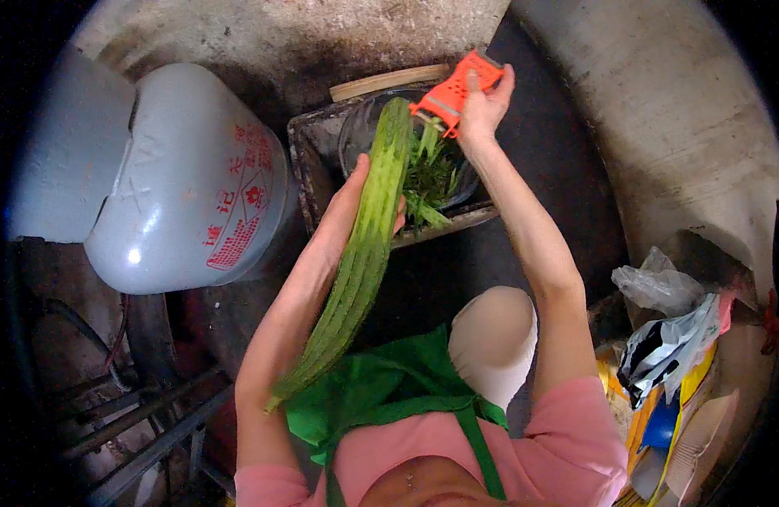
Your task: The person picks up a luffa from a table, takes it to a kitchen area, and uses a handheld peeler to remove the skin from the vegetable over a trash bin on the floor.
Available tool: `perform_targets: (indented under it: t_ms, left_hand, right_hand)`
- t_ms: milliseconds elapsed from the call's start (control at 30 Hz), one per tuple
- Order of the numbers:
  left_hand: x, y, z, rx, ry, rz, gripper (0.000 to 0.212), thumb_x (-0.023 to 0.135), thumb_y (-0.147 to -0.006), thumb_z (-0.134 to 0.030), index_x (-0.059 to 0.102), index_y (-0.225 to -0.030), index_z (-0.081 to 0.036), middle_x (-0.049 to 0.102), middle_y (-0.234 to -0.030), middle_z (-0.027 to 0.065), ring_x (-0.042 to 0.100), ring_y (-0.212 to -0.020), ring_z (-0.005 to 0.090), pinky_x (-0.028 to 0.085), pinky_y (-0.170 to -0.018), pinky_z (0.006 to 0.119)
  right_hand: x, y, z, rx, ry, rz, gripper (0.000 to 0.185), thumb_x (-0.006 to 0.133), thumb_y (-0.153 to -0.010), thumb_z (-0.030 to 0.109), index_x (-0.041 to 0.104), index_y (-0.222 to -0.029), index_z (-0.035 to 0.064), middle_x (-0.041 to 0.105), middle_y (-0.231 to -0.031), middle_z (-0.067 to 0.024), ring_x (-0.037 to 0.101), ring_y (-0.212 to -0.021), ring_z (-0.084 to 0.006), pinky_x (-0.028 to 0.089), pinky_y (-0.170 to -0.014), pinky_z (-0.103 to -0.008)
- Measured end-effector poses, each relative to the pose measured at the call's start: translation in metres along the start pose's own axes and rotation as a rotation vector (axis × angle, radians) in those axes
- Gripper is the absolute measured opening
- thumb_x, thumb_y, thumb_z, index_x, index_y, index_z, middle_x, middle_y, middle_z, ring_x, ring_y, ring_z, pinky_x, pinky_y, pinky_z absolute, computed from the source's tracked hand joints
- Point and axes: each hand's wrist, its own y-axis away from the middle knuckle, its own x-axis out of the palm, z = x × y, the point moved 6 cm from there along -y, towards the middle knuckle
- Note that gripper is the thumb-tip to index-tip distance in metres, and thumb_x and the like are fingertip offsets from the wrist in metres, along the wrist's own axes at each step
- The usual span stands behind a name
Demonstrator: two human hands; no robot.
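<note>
My left hand (359,190) is closed around the middle of a long ridged luffa gourd (357,285). The gourd slants from my left forearm up to the mouth of a clear bowl (357,136). Its middle stretch is paler and peeled, while the lower part keeps dark green ridges. In my right hand (484,104) is an orange plastic peeler (456,89), held just right of the gourd's upper end. Green peel strips (430,171) fill part of the bowl, and a strip hangs by the peeler's blade.
The bowl rests in a dirty square container (313,184) with a wooden strip (389,81) behind it. A grey gas cylinder (193,184) bearing red writing stands left. Metal bars (155,412) lie lower left. Plastic bags (668,342) and cardboard (706,443) are piled at the right.
</note>
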Motion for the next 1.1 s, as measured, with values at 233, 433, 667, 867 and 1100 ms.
perform_targets:
  t_ms: [233, 433, 667, 867, 1100]
  left_hand:
    - [0.0, 0.015, -0.001, 0.096, -0.085, 0.01, 0.051, 0.04, -0.09, -0.058, 0.054, -0.109, -0.012, 0.056, -0.077, 0.0038, 0.054, -0.06, 0.013, 0.044, -0.05, 0.024]
    - [0.008, 0.033, 0.006, 0.068, -0.05, 0.188, 0.055, 0.058, -0.085, -0.045, 0.043, -0.125, -0.011, 0.055, -0.085, 0.0062, 0.055, -0.068, 0.0138, 0.049, -0.058, 0.025]
    - [-0.007, 0.036, 0.014, 0.075, -0.245, 0.147, 0.044, 0.062, -0.083, -0.029, 0.042, -0.117, -0.009, 0.055, -0.081, 0.0064, 0.057, -0.064, 0.0164, 0.049, -0.054, 0.028]
    - [-0.002, 0.036, 0.011, 0.045, -0.303, 0.001, 0.059, 0.068, -0.076, -0.015, 0.038, -0.126, -0.009, 0.053, -0.088, 0.0053, 0.055, -0.065, 0.0137, 0.049, -0.058, 0.028]
    - [-0.001, 0.058, 0.014, 0.096, -0.383, 0.07, 0.069, 0.068, -0.075, -0.016, 0.033, -0.134, -0.009, 0.055, -0.082, 0.0051, 0.057, -0.063, 0.0157, 0.048, -0.056, 0.028]
  right_hand:
    - [0.044, 0.074, 0.025, 0.205, -0.222, 0.242, 0.064, 0.059, -0.086, 0.004, 0.023, -0.14, 0.0028, 0.054, -0.117, -0.0125, 0.055, -0.1, -0.018, 0.046, -0.085, -0.0305]
    - [0.008, -0.004, -0.009, -0.02, -0.12, 0.033, 0.07, 0.061, -0.084, 0.002, 0.02, -0.14, 0.0, 0.037, -0.136, -0.017, 0.042, -0.119, -0.0219, 0.034, -0.101, -0.0323]
    - [0.018, 0.011, 0.016, -0.116, 0.039, 0.12, 0.065, 0.06, -0.086, 0.005, 0.023, -0.139, 0.0019, 0.053, -0.12, -0.0145, 0.056, -0.1, -0.0186, 0.046, -0.086, -0.0303]
    - [0.037, 0.096, 0.021, 0.277, -0.206, 0.345, 0.066, 0.058, -0.088, 0.004, 0.02, -0.142, 0.0076, 0.061, -0.105, -0.0119, 0.06, -0.088, -0.0144, 0.05, -0.075, -0.0285]
    - [0.023, 0.033, -0.012, 0.092, -0.035, 0.197, 0.066, 0.058, -0.086, 0.002, 0.02, -0.141, 0.0027, 0.054, -0.118, -0.0158, 0.055, -0.102, -0.0191, 0.047, -0.084, -0.0311]
